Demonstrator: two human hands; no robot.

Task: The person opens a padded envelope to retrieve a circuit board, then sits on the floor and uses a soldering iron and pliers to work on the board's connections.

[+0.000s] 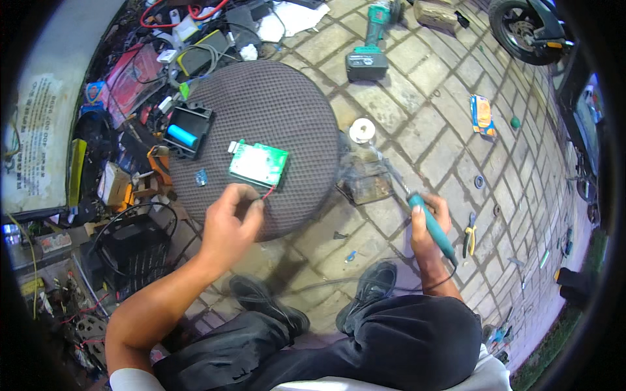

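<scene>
On a round, dark textured stool top point(280, 98) lies a green circuit board point(259, 163), brightly lit. A red wire point(269, 192) runs from its lower right edge to my left hand point(233, 216), whose thumb and fingertips are pinched on it. My right hand point(422, 240) grips the teal handle of a soldering iron point(435, 231). Its tip points up and left, by a dirty, brownish block point(368, 179) on the paving; the exact contact is blurred. Left of the board sit a black plastic case point(202, 120) with a blue cylindrical cell point(182, 135) and a tiny blue module point(201, 177).
A white spool point(362, 130) stands right of the stool. On the paving are a teal power tool point(373, 49), yellow-black pliers point(469, 236) and an orange packet point(482, 116). Piled electronics and cables point(137, 85) crowd the left. The iron's cord point(326, 281) crosses above my shoes.
</scene>
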